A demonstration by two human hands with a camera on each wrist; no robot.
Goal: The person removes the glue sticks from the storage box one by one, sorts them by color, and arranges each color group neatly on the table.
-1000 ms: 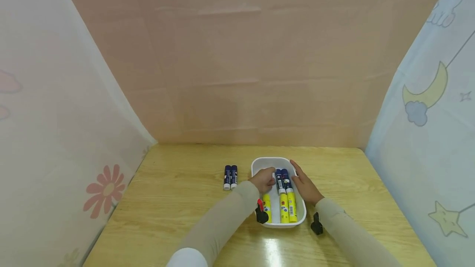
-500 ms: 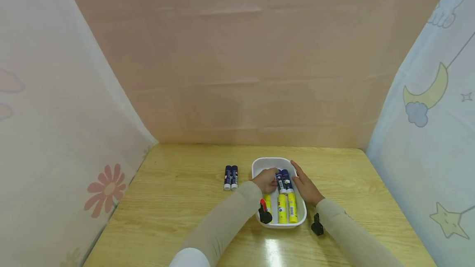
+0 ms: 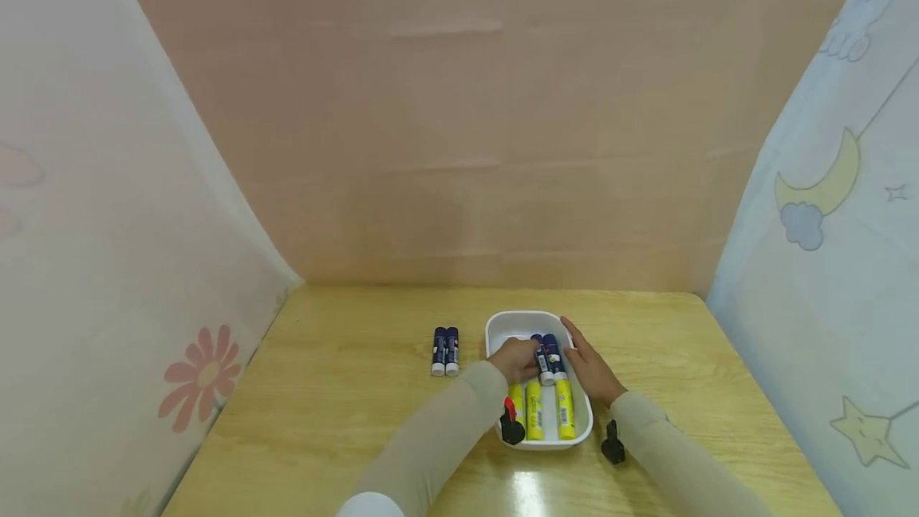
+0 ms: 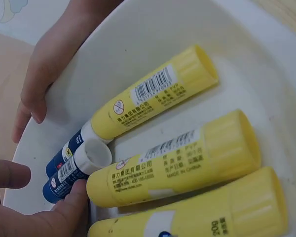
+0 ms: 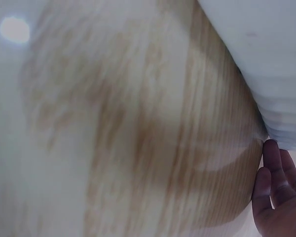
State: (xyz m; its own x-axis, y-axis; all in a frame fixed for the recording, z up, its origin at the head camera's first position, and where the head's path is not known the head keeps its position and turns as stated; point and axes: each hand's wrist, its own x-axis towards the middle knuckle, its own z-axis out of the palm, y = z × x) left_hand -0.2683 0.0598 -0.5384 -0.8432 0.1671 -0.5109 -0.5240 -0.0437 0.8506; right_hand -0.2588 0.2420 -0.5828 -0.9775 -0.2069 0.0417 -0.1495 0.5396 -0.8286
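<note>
A white plastic basket holds several glue sticks. My left hand reaches into it and grips a blue glue stick between thumb and fingers. That stick tilts, its white end raised beside the middle yellow glue stick. Another blue glue stick lies along the right wall, in line with a yellow one. A third yellow glue stick sits at the left, partly hidden by my wrist in the head view. My right hand rests against the basket's right wall with fairly straight fingers.
Two blue glue sticks lie side by side on the wooden table, left of the basket. Printed white cloths hang at both sides, and a tan sheet rises at the back. Black wrist gear hangs beneath both sleeves.
The middle yellow glue stick has shifted left, away from the right-hand one. The blue glue stick in my left hand has tilted and come slightly nearer. My right hand has stayed at the wall.
</note>
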